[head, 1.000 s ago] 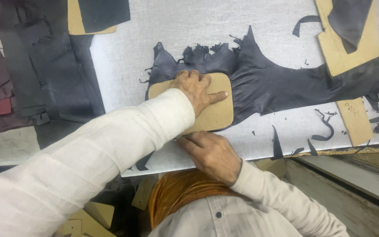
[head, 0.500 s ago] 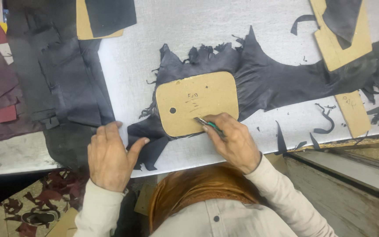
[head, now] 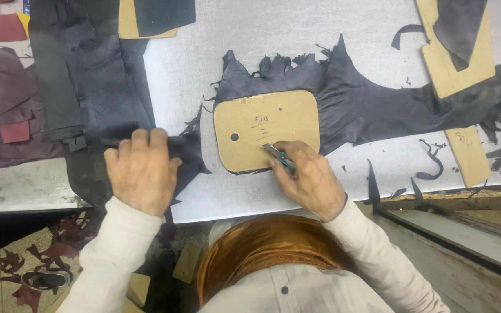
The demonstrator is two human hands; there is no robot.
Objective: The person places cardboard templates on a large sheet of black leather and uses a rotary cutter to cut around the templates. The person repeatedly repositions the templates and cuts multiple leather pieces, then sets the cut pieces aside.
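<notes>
Template (head: pixel 262 130) betw. hands; knife (head: pixel 278 156) in rt.

Grey cutting table (head: pixel 250 35), strewn with dark leather hide (head: pixel 372 98), cardboard templates (head: pixel 265 130), small offcuts (head: pixel 430 156).

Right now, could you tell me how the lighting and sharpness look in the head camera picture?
Head view: even, soft light, no hard glare on the white cutting board; the cardboard template and right hand are sharp; the dark leather loses detail; the floor under the left hand lies in shadow.
</notes>
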